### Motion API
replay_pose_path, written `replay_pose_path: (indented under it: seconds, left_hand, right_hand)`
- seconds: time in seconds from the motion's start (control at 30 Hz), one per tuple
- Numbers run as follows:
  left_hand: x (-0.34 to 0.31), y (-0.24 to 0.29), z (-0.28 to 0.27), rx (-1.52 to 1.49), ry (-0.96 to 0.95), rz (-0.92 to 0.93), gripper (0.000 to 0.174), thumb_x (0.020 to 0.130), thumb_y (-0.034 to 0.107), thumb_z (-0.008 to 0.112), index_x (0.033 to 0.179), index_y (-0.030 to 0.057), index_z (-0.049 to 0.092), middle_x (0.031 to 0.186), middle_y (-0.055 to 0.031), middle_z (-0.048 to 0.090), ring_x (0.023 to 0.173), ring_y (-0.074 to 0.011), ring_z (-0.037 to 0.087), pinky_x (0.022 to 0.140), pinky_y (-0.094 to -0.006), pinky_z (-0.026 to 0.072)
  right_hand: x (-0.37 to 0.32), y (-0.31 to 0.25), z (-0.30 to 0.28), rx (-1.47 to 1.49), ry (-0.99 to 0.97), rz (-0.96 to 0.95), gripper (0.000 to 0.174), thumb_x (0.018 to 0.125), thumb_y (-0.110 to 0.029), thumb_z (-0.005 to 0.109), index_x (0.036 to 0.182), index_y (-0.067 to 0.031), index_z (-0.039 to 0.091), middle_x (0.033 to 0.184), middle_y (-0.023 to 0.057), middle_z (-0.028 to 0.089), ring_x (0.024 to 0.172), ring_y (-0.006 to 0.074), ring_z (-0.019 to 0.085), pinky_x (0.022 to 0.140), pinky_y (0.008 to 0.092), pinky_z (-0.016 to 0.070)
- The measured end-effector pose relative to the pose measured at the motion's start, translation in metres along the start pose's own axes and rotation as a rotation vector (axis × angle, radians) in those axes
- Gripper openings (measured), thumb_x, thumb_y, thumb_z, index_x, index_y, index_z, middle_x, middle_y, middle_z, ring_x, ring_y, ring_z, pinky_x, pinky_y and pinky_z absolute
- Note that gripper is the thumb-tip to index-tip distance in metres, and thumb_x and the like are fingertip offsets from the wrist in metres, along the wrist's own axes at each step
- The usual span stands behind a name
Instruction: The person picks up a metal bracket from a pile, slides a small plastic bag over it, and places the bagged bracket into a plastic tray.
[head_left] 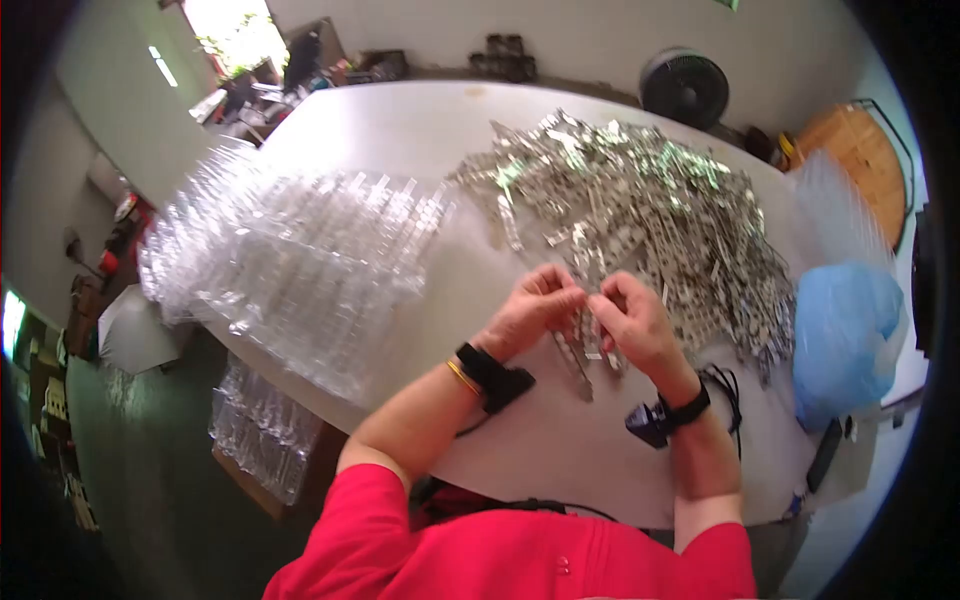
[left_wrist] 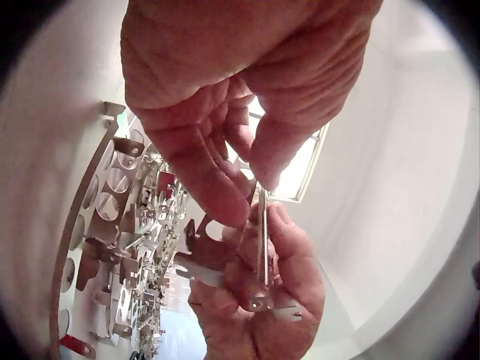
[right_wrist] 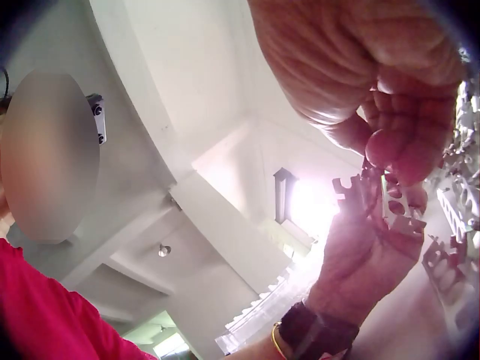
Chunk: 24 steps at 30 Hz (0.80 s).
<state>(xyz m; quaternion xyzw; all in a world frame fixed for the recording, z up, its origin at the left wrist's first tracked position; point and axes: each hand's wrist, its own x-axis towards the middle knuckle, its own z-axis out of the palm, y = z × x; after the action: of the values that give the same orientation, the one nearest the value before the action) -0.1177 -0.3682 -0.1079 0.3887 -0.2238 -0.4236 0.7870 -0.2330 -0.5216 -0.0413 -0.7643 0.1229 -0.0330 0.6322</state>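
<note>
My left hand (head_left: 535, 312) and right hand (head_left: 640, 325) meet over the near edge of a heap of metal strips (head_left: 660, 215). Between them is a thin metal strip (left_wrist: 263, 244) with round holes and small notched tabs. In the left wrist view, the left thumb and fingertips pinch its upper end, while the right hand (left_wrist: 289, 262) grips it lower down. The right wrist view shows notched metal (right_wrist: 349, 191) beside the curled right fingers. Whether more than one strip is held I cannot tell. A loose strip (head_left: 573, 370) lies on the table under the hands.
Clear plastic trays (head_left: 320, 280) are stacked on the left of the white table (head_left: 490, 420). A blue plastic bag (head_left: 845, 345) stands at the right edge, near more clear plastic (head_left: 840, 210). Behind the table is a black fan (head_left: 685, 85). More trays (head_left: 262, 425) sit lower left.
</note>
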Motion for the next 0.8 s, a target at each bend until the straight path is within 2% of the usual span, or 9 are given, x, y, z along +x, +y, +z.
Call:
replay_pose_path:
  seconds: [0.07, 0.43, 0.8]
  left_hand:
    - [0.002, -0.002, 0.0, -0.01, 0.033, -0.002, 0.014, 0.093, 0.013, 0.068, 0.096, 0.0088, 0.055, 0.083, -0.0014, 0.064, 0.06, -0.0092, 0.06, 0.051, -0.0261, 0.0542]
    - [0.002, 0.002, 0.004, -0.042, 0.073, -0.01, 0.014, 0.093, 0.007, 0.066, 0.099, 0.0082, 0.054, 0.083, 0.0, 0.059, 0.061, -0.0084, 0.056, 0.051, -0.0268, 0.0548]
    - [0.0, 0.002, 0.001, -0.05, 0.051, 0.015, 0.019, 0.093, 0.009, 0.068, 0.105, 0.0096, 0.053, 0.087, 0.0011, 0.061, 0.063, -0.0074, 0.058, 0.052, -0.0257, 0.054]
  right_hand:
    - [0.002, 0.001, 0.001, 0.073, -0.016, -0.047, 0.015, 0.097, -0.015, 0.059, 0.093, -0.0016, 0.053, 0.071, 0.0022, 0.059, 0.055, 0.0064, 0.055, 0.046, 0.0219, 0.045]
    - [0.006, 0.006, 0.001, 0.119, -0.022, 0.014, 0.015, 0.099, -0.016, 0.058, 0.094, -0.0026, 0.053, 0.074, 0.0021, 0.06, 0.061, 0.0061, 0.056, 0.05, 0.0223, 0.048]
    - [0.01, 0.015, 0.003, 0.102, -0.041, 0.032, 0.017, 0.099, -0.018, 0.059, 0.096, -0.0022, 0.053, 0.073, 0.0023, 0.06, 0.054, 0.0074, 0.057, 0.049, 0.0223, 0.0481]
